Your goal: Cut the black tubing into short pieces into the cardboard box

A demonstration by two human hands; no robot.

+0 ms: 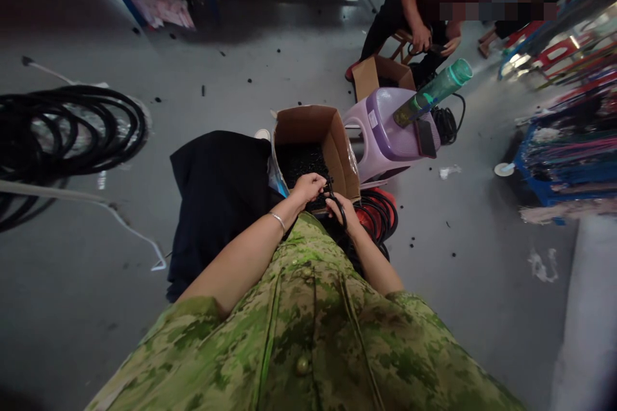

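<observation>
On the far left, big black hoses (62,131) lie coiled on the grey floor (231,77), and a white cord (130,231) runs past them. Next comes a dark cloth (216,199), spread on the floor just beside a box (343,157). The box is open and full of small black bits (301,164). The person's left hand (307,187) is over the near edge of the box, with a thin bracelet (278,221) on the wrist. Its grip is closed on a black ring (339,207). The right hand (343,210) is just beside it, and its grip is closed on the same ring, so the ring sits between the two hands, right at the near edge of the box. The person wears a green spotted top (313,334). Below the right hand lies a pile of red and black rings (380,215). Behind the box stands a purple stool (390,131), touching it. A green bottle (434,93) lies tilted on the stool, beside a dark flat thing I cannot make out. Farther back is a second box (373,74), and another person (409,13) sits there with both hands on something dark. On the far right are blue racks (554,186) full of bright strips.
</observation>
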